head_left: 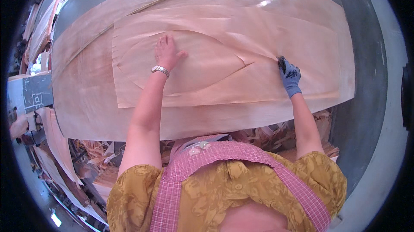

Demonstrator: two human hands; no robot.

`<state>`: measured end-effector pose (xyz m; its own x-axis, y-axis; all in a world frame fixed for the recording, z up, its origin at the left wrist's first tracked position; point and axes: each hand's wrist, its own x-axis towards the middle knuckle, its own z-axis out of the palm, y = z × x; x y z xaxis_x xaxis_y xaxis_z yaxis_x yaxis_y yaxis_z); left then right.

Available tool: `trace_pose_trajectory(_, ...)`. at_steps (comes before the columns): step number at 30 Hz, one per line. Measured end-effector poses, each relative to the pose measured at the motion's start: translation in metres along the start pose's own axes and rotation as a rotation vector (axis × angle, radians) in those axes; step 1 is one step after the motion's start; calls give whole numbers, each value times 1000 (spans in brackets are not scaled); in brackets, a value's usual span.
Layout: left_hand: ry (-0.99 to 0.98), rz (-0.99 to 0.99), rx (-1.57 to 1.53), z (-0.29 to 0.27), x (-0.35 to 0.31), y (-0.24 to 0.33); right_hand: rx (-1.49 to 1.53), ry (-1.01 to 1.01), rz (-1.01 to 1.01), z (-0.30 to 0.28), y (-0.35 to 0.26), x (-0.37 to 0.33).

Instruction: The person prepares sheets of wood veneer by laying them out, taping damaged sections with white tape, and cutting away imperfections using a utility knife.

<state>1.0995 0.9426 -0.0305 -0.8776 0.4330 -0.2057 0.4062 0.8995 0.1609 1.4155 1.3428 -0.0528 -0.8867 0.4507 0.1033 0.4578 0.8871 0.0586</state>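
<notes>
A thin, pale pinkish wood veneer sheet lies on top of a larger veneer sheet. A curved split runs across the upper sheet, and a small dark gap shows near its right end. My left hand, bare with a metal watch on the wrist, rests flat on the upper sheet with fingers stretched out. My right hand wears a grey-blue glove with black fingertips. Its fingers are closed on the veneer, where creases run together; the fingertips are partly hidden.
A long narrow veneer strip curves across the far side of the larger sheet. Torn veneer scraps lie below the near edge. More sheets hang or lean at the left. A grey surface borders the right side.
</notes>
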Motion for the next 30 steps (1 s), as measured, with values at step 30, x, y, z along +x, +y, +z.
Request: trace_pose_trajectory(30, 279, 13, -17, -21, -96, -318, 493, -343, -67, -253, -293, -357)
